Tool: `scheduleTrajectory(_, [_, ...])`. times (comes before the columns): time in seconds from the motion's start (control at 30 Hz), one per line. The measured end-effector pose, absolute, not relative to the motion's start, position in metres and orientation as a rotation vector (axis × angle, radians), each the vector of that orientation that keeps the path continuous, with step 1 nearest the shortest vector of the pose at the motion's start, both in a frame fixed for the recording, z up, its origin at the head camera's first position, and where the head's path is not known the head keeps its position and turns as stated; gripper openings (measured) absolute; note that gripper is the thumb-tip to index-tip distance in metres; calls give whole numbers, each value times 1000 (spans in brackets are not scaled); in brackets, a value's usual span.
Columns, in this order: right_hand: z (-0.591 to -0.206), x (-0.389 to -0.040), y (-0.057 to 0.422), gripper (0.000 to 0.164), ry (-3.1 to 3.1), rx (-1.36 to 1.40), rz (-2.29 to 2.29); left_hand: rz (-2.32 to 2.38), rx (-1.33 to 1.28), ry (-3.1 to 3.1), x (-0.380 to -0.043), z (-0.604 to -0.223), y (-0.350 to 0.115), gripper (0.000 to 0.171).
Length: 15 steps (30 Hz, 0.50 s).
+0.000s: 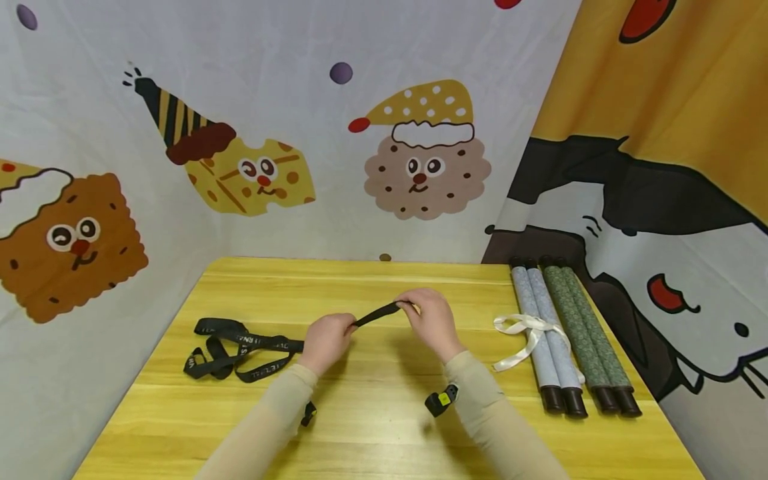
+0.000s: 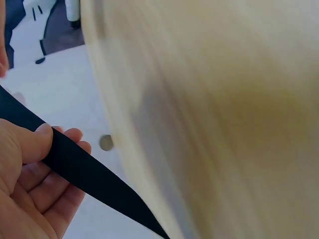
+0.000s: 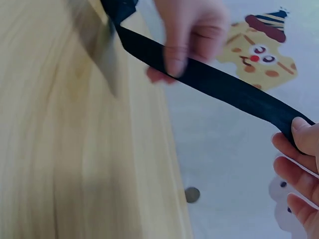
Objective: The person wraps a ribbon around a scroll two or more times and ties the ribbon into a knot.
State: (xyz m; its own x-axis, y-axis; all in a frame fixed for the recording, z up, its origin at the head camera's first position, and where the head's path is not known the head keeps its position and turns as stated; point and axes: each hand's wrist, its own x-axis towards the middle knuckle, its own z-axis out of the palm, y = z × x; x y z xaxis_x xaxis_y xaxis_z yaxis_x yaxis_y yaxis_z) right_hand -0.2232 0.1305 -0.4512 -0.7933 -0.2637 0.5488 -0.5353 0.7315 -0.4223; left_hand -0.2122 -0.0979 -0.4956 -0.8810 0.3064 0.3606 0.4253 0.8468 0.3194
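A long black ribbon (image 1: pixel 264 343) with pale lettering lies in loose loops on the left of the table, and one stretch of it rises into both hands. My left hand (image 1: pixel 328 340) pinches the ribbon between thumb and fingers; the left wrist view shows the thumb pressed on the flat dark band (image 2: pixel 94 172). Farther right and slightly higher, my right hand (image 1: pixel 429 320) pinches the ribbon near its end. Between the two hands the short span is drawn fairly straight, above the tabletop. In the right wrist view the ribbon (image 3: pixel 219 84) shows its plain side.
On the table's (image 1: pixel 372 427) right side lie two light-blue patterned rolls (image 1: pixel 543 327) with dark end caps, tied by a white ribbon bow (image 1: pixel 528 327). Two green patterned rolls (image 1: pixel 585 327) lie beside them. A cartoon-printed cloth (image 1: pixel 288 53) hangs behind the table.
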Motion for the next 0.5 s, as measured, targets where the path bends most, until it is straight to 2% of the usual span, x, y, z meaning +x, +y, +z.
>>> scheduleTrajectory(0.5, [-445,-232,207,16,-2410,179,1152,-720,-423,-2841,-214,-508,-146,5])
